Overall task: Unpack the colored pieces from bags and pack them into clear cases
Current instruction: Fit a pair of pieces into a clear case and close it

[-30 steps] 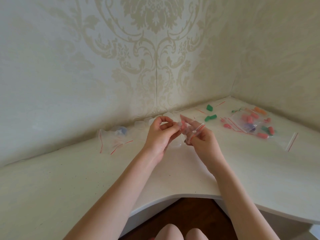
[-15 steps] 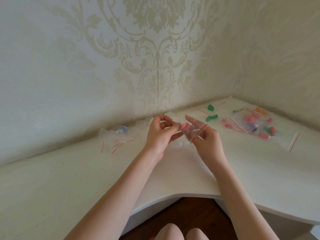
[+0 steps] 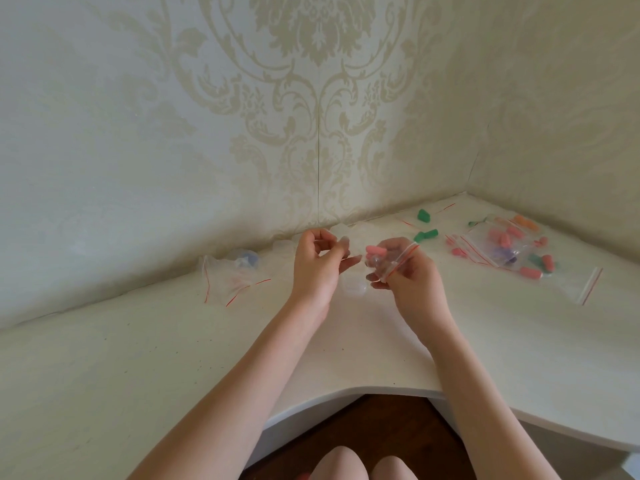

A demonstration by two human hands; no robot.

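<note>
Now your right hand (image 3: 408, 275) pinches the small zip bag (image 3: 391, 263), pink piece (image 3: 375, 251) poking out, your left hand (image 3: 317, 265) loosely curled, holding nothing, above the surface (image 3: 346, 341).

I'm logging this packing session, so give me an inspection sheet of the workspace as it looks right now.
Surface: white corner desk, lightly speckled.
Job's things: small bag with a red strip held above the desk; pink piece at its mouth. Bags of mixed pieces lie to the right; two green pieces are loose. Clear cases sit near the wall on the left, hard to make out.
Clutter: emptied bags on the left.
Hands: right hand grips the small bag; left hand is curled beside it, grip unclear.
Cables: nothing seen.
Surroundings: patterned wallpaper; dark floor.
</note>
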